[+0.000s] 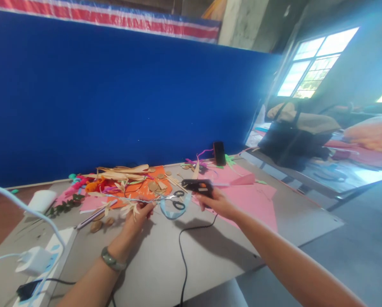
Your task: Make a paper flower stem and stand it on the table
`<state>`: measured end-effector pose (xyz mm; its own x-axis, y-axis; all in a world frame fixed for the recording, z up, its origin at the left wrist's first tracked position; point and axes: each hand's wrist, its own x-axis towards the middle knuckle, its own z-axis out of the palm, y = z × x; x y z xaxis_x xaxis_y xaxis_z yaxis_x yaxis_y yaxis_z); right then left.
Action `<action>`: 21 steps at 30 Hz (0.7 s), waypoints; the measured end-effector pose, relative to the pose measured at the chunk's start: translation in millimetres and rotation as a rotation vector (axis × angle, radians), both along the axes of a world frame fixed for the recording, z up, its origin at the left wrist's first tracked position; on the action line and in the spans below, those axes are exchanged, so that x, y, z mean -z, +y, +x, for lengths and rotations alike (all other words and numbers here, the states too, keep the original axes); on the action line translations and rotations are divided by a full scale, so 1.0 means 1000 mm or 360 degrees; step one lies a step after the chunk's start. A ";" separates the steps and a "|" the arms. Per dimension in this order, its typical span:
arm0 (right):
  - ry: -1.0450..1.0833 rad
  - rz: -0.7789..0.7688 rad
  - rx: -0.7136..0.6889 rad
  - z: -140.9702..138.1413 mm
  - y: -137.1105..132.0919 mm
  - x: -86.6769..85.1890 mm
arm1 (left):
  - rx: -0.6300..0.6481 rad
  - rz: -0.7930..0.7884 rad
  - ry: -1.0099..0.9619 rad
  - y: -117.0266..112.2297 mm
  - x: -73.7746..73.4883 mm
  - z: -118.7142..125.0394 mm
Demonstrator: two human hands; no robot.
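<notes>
"Head view, item one: state the right hand."
"Right hand (216, 204), centre right of the frame: fingers wrapped round the grip of a black glue gun (197, 186), nozzle end toward the left. One black cord (185, 261) lies below it, running down to the bottom edge."

"Item two, left hand?"
"Left hand (142, 212), just left of centre: thumb and fingers pinching a thin stem with pale, papery petals (130, 209). Exact contact partly hidden. Greenish bangle (112, 259) on the wrist."

"Between the hands?"
"One pair of scissors, black handles (178, 205), lying beside a loop of pale blue ribbon (170, 215)."

"Stock, left of centre?"
"Orange sheet (142, 191), bearing round wooden slices (153, 186) and tan strips (123, 175). White cup (41, 201), tipped on its side, at the left. Power strip (63, 251), lower left, fitted with a white plug (34, 261)."

"Stock, right of centre?"
"Pink sheets (257, 204), beyond and beside the right hand. One dark phone (219, 153), propped upright against the blue panel (114, 94)."

"Support?"
"Grey tabletop (155, 264), across the lower frame. Window (318, 62), upper right."
</notes>
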<state>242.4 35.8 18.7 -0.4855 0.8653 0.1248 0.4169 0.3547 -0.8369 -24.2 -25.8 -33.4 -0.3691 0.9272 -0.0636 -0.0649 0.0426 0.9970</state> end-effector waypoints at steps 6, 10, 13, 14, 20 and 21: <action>-0.0065 -0.0118 -0.0401 -0.031 -0.040 -0.011 | 0.0037 0.0057 -0.0057 -0.007 -0.009 0.003; -0.0134 -0.0075 -0.0298 -0.040 -0.046 -0.010 | 0.0036 0.0044 -0.0004 -0.014 -0.023 0.006; -0.0127 -0.0039 -0.0265 -0.044 -0.046 -0.009 | 0.0036 0.0053 0.0011 -0.017 -0.030 0.008; -0.0124 -0.0010 -0.0267 -0.045 -0.046 -0.010 | 0.0043 0.0048 0.0016 -0.017 -0.032 0.008; -0.0168 0.0187 -0.0253 -0.052 -0.046 -0.016 | 0.0074 0.0025 0.0029 -0.016 -0.031 0.008; -0.0178 0.0207 -0.0244 -0.052 -0.046 -0.017 | 0.0078 0.0025 0.0036 -0.016 -0.031 0.008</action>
